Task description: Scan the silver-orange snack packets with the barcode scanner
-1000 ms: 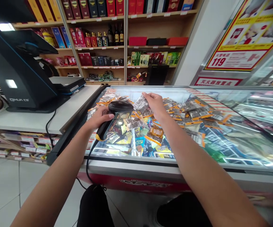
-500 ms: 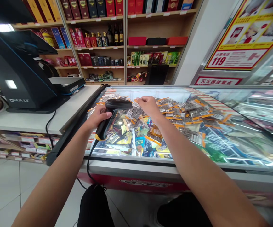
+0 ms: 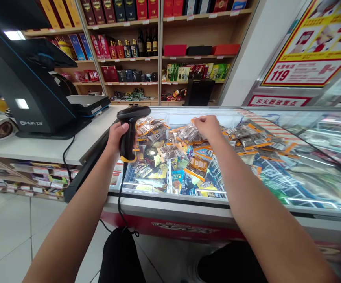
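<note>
My left hand (image 3: pixel 117 136) is wrapped round the handle of a black and yellow barcode scanner (image 3: pixel 128 137), whose head points to the right and whose cord hangs down in front. Over the freezer, my right hand (image 3: pixel 208 126) pinches the corner of a clear snack packet (image 3: pixel 188 133) with orange edges. Below and between the hands lie many similar packets on the freezer's glass top (image 3: pixel 294 173). An orange-brown packet (image 3: pixel 198 165) lies printed side up, near another clear packet (image 3: pixel 170 152).
At left a black weighing scale (image 3: pixel 43 94) with a screen stands on a white counter (image 3: pixel 61 149). Behind the freezer, shelves (image 3: pixel 158 35) hold boxes and bottles. A heap of orange-edged packets (image 3: pixel 255 139) lies to the right. A black box-like object (image 3: pixel 199 92) stands at the back.
My right hand has moved right with the packet, away from the scanner. My left hand has raised the scanner and shifted it slightly left.
</note>
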Motion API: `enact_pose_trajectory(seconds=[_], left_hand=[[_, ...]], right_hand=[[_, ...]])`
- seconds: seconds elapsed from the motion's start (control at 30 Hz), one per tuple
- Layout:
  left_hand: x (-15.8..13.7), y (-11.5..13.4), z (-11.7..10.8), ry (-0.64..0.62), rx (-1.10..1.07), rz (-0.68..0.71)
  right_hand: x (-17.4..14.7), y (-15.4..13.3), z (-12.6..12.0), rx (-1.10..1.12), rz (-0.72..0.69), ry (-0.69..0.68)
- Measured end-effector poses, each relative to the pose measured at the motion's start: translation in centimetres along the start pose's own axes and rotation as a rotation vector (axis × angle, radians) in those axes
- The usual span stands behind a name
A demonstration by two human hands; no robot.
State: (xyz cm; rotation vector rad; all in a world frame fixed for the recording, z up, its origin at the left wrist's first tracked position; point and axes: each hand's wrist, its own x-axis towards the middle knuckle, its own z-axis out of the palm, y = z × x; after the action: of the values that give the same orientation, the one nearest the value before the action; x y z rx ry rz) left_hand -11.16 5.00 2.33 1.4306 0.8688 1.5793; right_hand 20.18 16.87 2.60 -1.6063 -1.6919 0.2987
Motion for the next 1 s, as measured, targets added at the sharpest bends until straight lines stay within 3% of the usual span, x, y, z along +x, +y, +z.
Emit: enact_pose_trajectory(seconds=[0.1, 0.23, 0.3, 0.4, 0.47, 0.6, 0.77, 0.9, 1.0], left_hand=[[0.2, 0.2, 0.2, 0.177, -0.059, 0.037], [0.1, 0.5, 0.7, 0.253, -0.084, 0.024], [0.0, 0.4, 0.9, 0.249, -0.094, 0.020], [0.0, 0.1, 0.7, 0.217, -0.101, 0.025], [0.1, -0.1, 0.6, 0.204, -0.103, 0.021], [0.3, -0.2, 0.5, 0.199, -0.100, 0.002], [0.1, 0.2, 0.9, 0.192, -0.074, 0.017], [-0.1, 0.5, 1.0, 0.166, -0.045, 0.008], [-0.2, 0.4, 0.8, 0.076, -0.015, -0.027]], right_hand=[[0.1, 0.6, -1.2, -0.109, 0.048, 0.081], [-2.1, -2.2, -0.9, -0.289, -0.040, 0.126], [-3.8, -4.4, 0.5, -0.306, -0.186, 0.043], [-6.8, -7.1, 3.9, -0.192, -0.531, -0.232], [-8.6, -8.2, 6.6, -0.263, -0.708, -0.380], [-10.3, -8.5, 11.0, -0.415, -0.827, -0.420], [-9.1, -7.7, 11.8, -0.113, -0.755, -0.338], [-7.2, -6.9, 9.1, 0.342, -0.526, -0.164], [-5.8, -5.9, 7.0, 0.562, -0.319, -0.111]])
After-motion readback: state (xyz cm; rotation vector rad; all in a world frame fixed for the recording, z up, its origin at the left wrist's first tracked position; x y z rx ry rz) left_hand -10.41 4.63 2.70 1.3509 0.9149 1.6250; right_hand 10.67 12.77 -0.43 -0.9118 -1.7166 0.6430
